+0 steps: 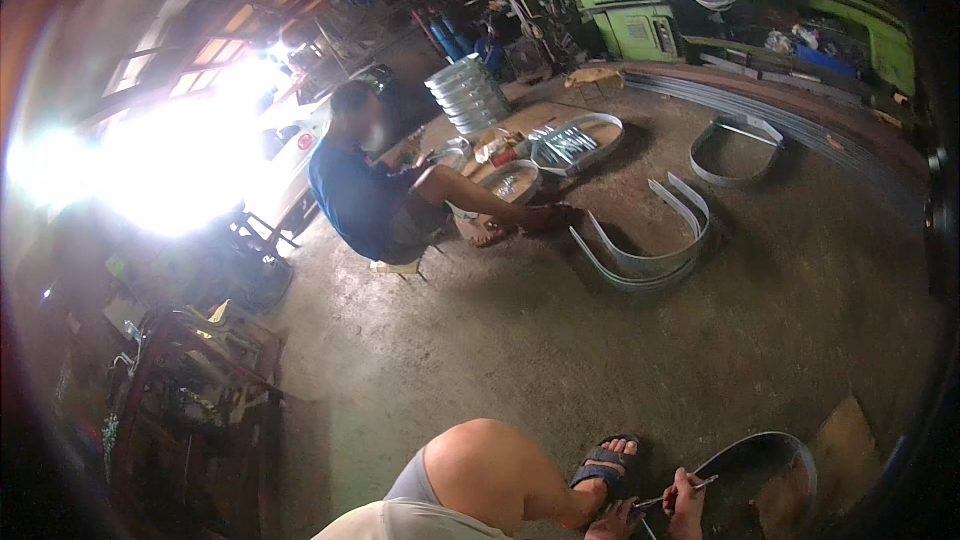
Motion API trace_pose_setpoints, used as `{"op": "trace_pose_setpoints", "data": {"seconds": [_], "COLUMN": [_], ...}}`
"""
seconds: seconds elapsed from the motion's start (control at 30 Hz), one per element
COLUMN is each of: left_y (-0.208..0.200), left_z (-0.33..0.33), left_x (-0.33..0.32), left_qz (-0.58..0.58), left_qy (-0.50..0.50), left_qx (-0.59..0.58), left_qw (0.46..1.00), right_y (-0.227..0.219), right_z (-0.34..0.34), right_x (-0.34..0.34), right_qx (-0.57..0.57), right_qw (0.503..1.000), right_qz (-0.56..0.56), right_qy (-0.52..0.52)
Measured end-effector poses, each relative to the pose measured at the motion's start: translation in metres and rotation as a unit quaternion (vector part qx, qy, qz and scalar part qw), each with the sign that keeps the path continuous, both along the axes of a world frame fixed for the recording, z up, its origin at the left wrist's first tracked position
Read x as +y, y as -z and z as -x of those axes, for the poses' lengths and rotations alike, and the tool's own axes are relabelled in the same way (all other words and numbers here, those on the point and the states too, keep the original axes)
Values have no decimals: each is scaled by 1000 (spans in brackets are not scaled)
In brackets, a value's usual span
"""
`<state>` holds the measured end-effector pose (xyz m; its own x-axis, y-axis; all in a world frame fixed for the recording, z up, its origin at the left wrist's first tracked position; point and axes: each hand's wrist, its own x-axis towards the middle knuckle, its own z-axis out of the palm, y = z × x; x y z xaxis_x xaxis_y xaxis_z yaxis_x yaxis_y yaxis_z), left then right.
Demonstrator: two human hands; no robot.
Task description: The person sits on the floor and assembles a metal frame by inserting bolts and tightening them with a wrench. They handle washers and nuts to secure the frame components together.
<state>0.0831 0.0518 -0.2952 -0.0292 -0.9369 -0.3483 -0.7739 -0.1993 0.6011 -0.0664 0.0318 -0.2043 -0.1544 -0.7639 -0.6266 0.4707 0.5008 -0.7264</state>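
Note:
At the lower right edge, my right hand (685, 502) is closed around a thin metal rod (708, 482) whose end sticks out past the fingers. My left hand (614, 521) is just left of it, its fingers bent close to the rod's other end; what they grip is too small to make out. A curved flat metal band (772, 434) arcs away from my hands to the right. Its near end is partly hidden by my hands. My sandalled foot (607, 461) stands just beyond them.
Open metal bands (650, 268) lie ahead, with a closed one (735, 178) farther right. A person in blue (345, 190) sits on a low stool beside rings holding metal parts (567, 146). Stacked rings (467, 95), long metal strips (740, 95) and a green machine (635, 30) stand behind.

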Motion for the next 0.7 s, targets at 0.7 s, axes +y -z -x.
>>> {"op": "trace_pose_setpoints", "data": {"seconds": [0.7], "left_y": [-8], "left_z": [10], "left_x": [54], "left_qz": [8], "left_qy": [-31], "left_qx": [-29], "left_qw": [999], "right_y": [-12], "right_z": [2], "right_x": [-4], "right_qx": [81], "right_qw": [993], "right_qz": [-6], "right_qy": [90]}}
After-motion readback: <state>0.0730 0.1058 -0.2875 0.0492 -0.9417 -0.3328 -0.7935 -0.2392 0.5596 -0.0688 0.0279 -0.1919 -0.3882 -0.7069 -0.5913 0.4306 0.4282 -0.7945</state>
